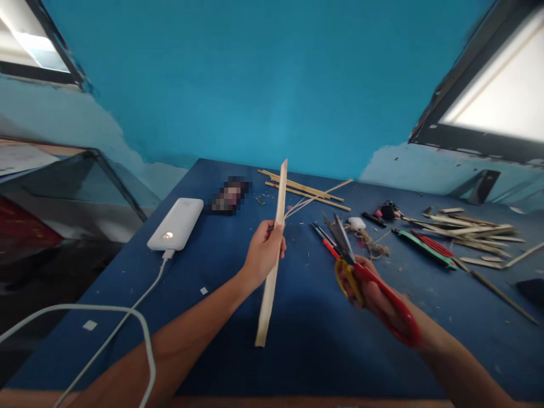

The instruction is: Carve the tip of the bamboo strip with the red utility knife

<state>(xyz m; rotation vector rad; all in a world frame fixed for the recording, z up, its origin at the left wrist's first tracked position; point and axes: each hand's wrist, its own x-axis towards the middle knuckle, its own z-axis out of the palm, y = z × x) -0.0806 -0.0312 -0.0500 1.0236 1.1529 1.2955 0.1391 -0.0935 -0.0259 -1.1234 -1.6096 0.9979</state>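
My left hand [266,249] is closed around a long pale strip, seemingly split bamboo [268,294], held upright and slightly tilted above the table. Thin pale slivers [317,197] stick out to the right from just above my fingers. In my right hand [369,289] is a pair of scissors [393,303] with one red and one yellow handle. Their blades point up and away, a little parted and blurred. Just beyond them lies a red and black cutter [331,247], partly covered by the blades.
Thin sticks [308,188] lie near the wall. At left are a white power bank [176,224] with a cable [144,297] and a pixelated dark object [229,196]. Right: twine [376,248], a white case [357,222], a green cutter [425,249] and wood strips [480,231].
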